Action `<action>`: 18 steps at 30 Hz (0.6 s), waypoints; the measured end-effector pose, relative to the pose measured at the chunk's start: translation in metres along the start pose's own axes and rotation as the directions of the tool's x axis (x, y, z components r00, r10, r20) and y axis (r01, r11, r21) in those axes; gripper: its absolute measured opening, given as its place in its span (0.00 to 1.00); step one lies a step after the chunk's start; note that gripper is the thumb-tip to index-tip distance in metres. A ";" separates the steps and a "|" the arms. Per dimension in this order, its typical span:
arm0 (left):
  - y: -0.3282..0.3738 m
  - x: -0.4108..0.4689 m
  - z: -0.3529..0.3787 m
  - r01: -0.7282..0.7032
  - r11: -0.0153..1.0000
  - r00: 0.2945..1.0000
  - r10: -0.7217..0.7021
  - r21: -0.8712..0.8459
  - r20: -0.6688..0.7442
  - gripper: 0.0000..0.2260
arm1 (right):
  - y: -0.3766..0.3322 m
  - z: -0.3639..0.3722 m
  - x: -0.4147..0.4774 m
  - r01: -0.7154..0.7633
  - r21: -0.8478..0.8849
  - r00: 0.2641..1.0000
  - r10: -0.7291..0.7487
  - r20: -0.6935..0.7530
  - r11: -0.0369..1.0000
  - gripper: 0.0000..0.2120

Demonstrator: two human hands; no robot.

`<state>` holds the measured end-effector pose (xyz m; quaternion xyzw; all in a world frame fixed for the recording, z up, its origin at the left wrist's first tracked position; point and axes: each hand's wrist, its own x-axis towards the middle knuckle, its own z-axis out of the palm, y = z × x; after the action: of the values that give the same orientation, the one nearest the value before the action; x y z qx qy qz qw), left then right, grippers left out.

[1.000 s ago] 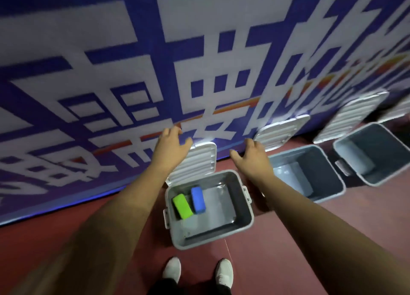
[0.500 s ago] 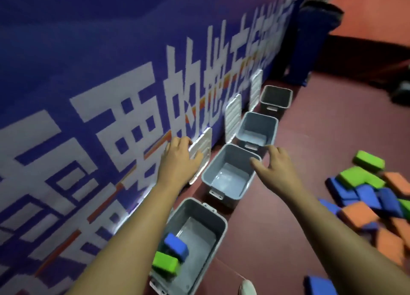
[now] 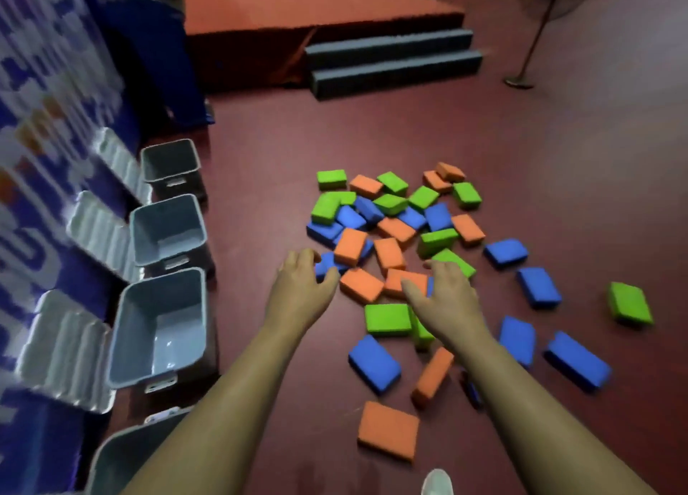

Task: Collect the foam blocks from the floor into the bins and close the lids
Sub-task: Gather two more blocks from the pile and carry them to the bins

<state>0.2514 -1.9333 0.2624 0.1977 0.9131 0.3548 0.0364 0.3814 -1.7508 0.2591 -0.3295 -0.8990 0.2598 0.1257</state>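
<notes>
Several green, orange and blue foam blocks (image 3: 394, 230) lie scattered in a pile on the dark red floor. My left hand (image 3: 301, 293) hovers above the pile's near left edge, fingers relaxed, holding nothing. My right hand (image 3: 443, 301) stretches over an orange block (image 3: 405, 280) and a green block (image 3: 387, 319), fingers spread and empty. Along the left wall stands a row of grey bins with their lids leaning back open: the nearest full one (image 3: 160, 327), a middle one (image 3: 167, 230) and a far dark one (image 3: 171, 165). A corner of another bin (image 3: 126, 453) shows at the bottom left.
A blue and white banner wall (image 3: 41, 159) runs behind the bins. A raised red platform with two grey steps (image 3: 391, 61) stands at the back. A fan stand (image 3: 521, 77) is at the far right. My white shoe (image 3: 437, 483) shows at the bottom edge.
My view has swung right from the wall and bins to the block pile. Both hands have left the bin lids and now reach out over the blocks.
</notes>
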 end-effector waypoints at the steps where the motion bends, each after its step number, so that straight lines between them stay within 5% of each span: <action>1: 0.016 0.005 0.024 -0.017 1.000 0.999 0.017 0.002 0.038 0.15 | 0.024 -0.007 0.005 -0.034 -0.009 0.999 0.034 -0.015 0.999 0.27; 11: 0.129 0.058 0.303 -0.027 0.999 0.928 0.008 0.047 0.373 0.15 | 0.273 -0.021 0.097 -0.346 -0.021 0.936 0.346 0.060 0.938 0.26; 18: 0.103 0.089 0.496 -0.047 0.989 0.799 -0.047 0.141 0.599 0.17 | 0.405 0.060 0.150 -0.477 -0.074 0.865 0.482 0.140 0.876 0.25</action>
<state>0.3064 -1.5157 -0.0328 0.3021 0.8782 0.2048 0.3091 0.4582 -1.4125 -0.0052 -0.5236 -0.8005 0.2910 -0.0188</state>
